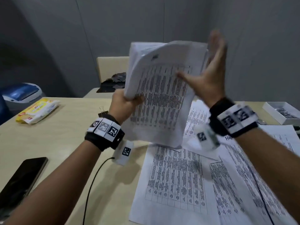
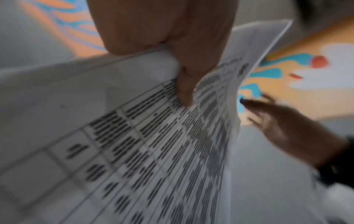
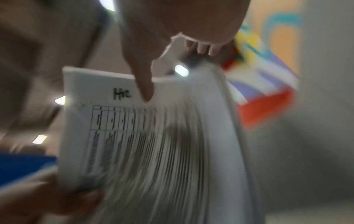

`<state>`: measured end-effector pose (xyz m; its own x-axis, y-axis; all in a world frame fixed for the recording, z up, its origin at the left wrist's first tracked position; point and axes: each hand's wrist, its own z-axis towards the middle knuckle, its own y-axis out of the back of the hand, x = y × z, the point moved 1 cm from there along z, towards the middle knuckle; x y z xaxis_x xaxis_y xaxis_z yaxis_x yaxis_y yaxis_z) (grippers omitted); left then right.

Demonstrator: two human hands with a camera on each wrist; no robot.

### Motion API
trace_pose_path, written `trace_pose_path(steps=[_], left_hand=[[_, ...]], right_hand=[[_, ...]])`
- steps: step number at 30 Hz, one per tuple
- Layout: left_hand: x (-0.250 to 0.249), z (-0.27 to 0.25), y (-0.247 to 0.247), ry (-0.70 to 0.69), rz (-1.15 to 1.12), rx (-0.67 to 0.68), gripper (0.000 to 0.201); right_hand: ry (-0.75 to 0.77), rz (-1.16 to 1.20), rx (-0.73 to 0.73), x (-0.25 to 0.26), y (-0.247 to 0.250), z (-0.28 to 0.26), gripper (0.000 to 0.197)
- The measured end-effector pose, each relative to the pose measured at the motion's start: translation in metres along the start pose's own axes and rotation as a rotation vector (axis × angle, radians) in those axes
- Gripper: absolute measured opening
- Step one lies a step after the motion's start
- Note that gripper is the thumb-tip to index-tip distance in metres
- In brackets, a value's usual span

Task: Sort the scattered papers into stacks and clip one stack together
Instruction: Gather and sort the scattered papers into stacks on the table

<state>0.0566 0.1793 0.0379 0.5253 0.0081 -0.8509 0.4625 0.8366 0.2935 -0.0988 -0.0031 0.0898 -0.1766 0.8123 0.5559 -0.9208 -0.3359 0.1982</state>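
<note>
Roughly midway, by the look of it. 1 thick stack of papers (image 1: 159, 95) gathered and held upright in the air above the worktop (image 1: 53, 140), not yet clipped. Left hand (image 1: 125, 103) grips the stack's lower left edge, thumb pressed on the printed face, other fingers curled behind. Right hand (image 1: 209, 73) flat and spread against the stack's right edge, thumb on the front sheet (prob. squaring the edges, judging by the pose). No clip on the stack.

Left to do: at least 3 loose sheets (image 1: 178, 181) lying overlapped on the worktop under and right of the stack, unsorted; then clipping. Binder clip (image 1: 102, 111) lying just behind the left wrist, untouched; box of clips (image 1: 282, 111) at far right, well apart.

Hard to tell: both wrist views badly blurred, print unreadable except a heading starting "H". Sheet count in the stack can't be judged. Far side of the stack hidden, so right fingertips seen only in the right wrist view, over the top edge. Loose sheets cut off at the lower right of the head view.
</note>
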Motion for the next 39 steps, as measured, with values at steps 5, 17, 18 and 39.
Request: trace_pose_path(steps=[5,17,18,39], left_hand=[[-0.051,0.021,0.005,-0.221,0.429,0.118,0.04],[0.028,-0.004,0.033,0.215,-0.425,0.279,0.062],[0.024,-0.006,0.027,0.177,-0.448,0.232,0.055],[0.072,-0.05,-0.02,0.276,-0.306,0.118,0.034]], right_hand=[[0.33,-0.568,0.447,0.038,0.017,0.057,0.079],[-0.354,0.307,0.194,-0.062,0.067,-0.025,0.026],[-0.366,0.343,0.157,-0.065,0.064,-0.031,0.024],[-0.695,0.278,0.307,-0.113,0.051,-0.12,0.049]])
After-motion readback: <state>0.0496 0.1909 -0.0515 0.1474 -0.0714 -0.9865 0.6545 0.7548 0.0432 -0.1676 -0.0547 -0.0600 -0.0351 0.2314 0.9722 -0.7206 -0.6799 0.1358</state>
